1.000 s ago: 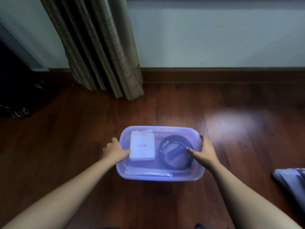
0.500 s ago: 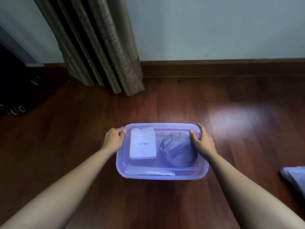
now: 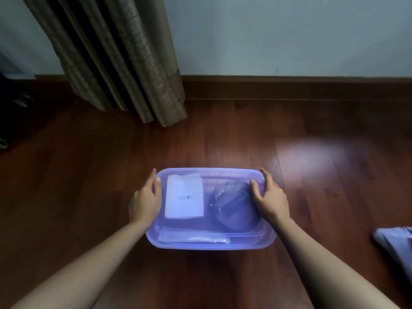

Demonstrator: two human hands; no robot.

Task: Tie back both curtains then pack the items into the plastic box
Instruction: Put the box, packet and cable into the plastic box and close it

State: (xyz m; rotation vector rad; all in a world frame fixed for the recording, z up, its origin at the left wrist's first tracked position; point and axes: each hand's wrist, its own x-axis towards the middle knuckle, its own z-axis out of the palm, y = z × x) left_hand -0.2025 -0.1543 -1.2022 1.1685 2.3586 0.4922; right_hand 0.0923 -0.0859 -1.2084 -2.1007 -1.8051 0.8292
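Observation:
A translucent purple plastic box (image 3: 210, 244) sits on the wooden floor with its lid on. Through the lid I see a white carton (image 3: 185, 197), a dark coiled cable (image 3: 231, 210) and a clear flat packet (image 3: 194, 238). My left hand (image 3: 145, 202) rests on the box's left end, thumb on the lid and fingers along the rim. At the right end, my right hand (image 3: 270, 198) lies the same way. The fingers of both hands look straight and press on the lid's far corners. A brown curtain (image 3: 124, 59) hangs at the back left, its hem near the floor.
A dark skirting board (image 3: 289, 88) runs along the pale wall behind the box. A dark object with small wheels (image 3: 15, 103) stands at the far left. A bluish cloth or bag (image 3: 395, 244) lies on the floor at the right edge.
Both hands slid from the middle of the lid's sides toward its far corners. The cable under the lid now looks hazier.

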